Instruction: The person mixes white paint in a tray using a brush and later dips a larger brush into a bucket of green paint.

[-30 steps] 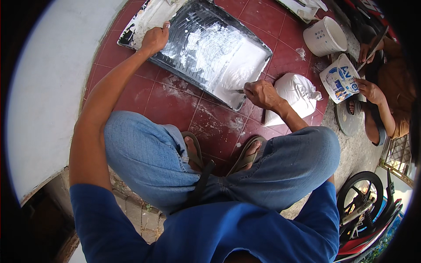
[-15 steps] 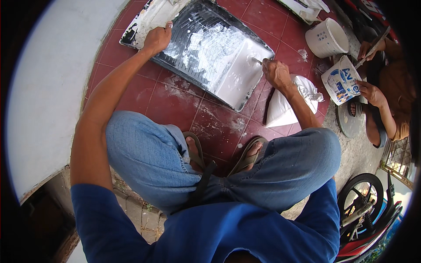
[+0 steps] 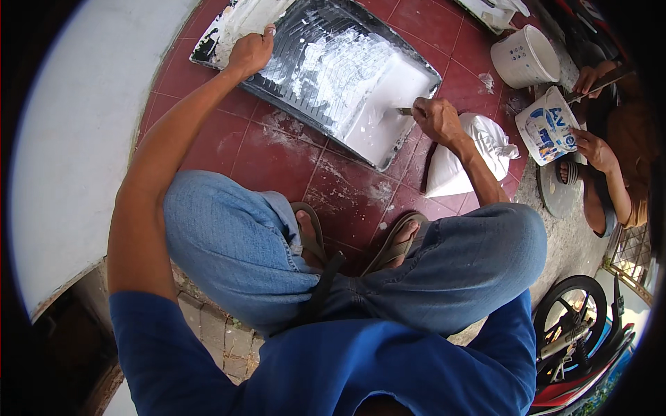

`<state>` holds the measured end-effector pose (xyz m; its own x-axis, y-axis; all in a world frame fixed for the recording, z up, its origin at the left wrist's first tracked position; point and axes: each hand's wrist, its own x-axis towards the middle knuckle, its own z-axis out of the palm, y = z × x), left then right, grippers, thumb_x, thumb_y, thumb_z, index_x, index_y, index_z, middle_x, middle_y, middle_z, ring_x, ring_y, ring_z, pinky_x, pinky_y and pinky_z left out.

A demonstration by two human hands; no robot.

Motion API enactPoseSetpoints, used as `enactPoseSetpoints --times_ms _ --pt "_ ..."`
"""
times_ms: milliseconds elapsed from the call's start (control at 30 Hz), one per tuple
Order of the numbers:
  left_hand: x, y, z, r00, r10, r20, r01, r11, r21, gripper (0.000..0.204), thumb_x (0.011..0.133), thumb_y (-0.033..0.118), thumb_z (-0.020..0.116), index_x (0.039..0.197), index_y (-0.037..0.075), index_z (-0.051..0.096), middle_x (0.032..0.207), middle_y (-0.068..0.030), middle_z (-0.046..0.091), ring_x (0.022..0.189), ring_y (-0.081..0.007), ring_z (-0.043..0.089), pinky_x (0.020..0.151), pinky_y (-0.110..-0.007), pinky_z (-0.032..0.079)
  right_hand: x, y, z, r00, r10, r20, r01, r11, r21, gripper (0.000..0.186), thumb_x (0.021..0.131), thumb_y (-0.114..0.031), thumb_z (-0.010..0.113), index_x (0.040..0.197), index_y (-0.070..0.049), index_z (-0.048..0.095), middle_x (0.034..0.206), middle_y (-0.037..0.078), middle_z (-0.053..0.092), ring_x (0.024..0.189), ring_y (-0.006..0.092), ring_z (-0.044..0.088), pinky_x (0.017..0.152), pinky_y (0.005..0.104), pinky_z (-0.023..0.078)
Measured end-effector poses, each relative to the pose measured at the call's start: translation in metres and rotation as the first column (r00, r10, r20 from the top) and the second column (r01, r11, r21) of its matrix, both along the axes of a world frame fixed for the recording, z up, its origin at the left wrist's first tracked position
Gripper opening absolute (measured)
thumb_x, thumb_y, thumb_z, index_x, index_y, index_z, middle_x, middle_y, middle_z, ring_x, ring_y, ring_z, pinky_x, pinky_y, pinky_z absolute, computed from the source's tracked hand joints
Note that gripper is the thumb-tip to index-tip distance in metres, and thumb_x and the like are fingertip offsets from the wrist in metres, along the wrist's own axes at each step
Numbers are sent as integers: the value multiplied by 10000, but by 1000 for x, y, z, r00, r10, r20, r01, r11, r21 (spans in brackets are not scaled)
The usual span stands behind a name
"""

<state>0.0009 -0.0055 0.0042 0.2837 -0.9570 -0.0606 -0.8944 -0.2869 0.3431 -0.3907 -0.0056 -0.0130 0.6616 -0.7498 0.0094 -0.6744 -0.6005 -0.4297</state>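
Observation:
A black paint tray (image 3: 291, 104) lies on the floor in front of me, its ribbed slope streaked with white. White paint (image 3: 394, 87) pools in its right-hand end. My left hand (image 3: 251, 53) is closed on the tray's left edge, beside a white-smeared, black-edged board or tray (image 3: 220, 35). Over the paint pool, my right hand (image 3: 438, 120) grips a small flat-ended tool (image 3: 404, 111). The tool's tip is at the paint; its handle is hidden in my fist, so its kind cannot be told. Beside my right wrist sits a tied white bag (image 3: 466, 161).
At the right, another person's hands (image 3: 595, 149) hold a paint-stained white bucket (image 3: 544, 128) and a long flat stick or blade (image 3: 607, 78). A second white bucket (image 3: 525, 59) stands behind it. A motorcycle (image 3: 572, 340) is at lower right, a white wall (image 3: 83, 139) at left. Red floor tiles (image 3: 277, 156) carry white splashes.
My right hand has shifted slightly, and the tool's tip now points more level to the left over the paint. The other person's stick has tilted lower. My left hand keeps its hold.

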Motion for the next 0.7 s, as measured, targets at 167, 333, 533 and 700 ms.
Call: enactPoseSetpoints --times_ms 167,333,533,700 --pt "5 1 -1 1000 0 -11 0 1000 15 684 903 462 243 734 -85 616 803 -312 577 833 -466 551 806 -464 419 4 -9 -5 999 -28 -38 22 989 -147 134 767 -150 502 725 -42 570 655 181 581 629 355 580 578 441 460" --pt "4 3 -2 1000 11 13 -11 1000 -28 681 904 461 242 735 -82 617 794 -308 579 836 -461 552 806 -465 418 6 -3 9 999 11 38 -11 1000 -11 148 769 -148 503 722 -26 572 655 189 573 634 362 575 582 448 456" --pt "4 2 -3 999 0 49 0 1000 -4 689 901 472 236 729 -75 618 789 -297 585 834 -456 554 802 -465 420 -1 -2 -10 1000 -18 -13 18 1000 -23 177 779 -172 499 711 -32 584 671 197 578 663 368 579 618 449 452" --pt "4 3 -4 1000 0 12 0 1000 -26 693 902 472 234 716 -74 619 775 -295 585 816 -458 556 790 -468 422 -1 -7 3 992 -116 -53 118 993 31 171 773 -167 514 736 -28 606 690 197 588 674 369 583 642 429 457"
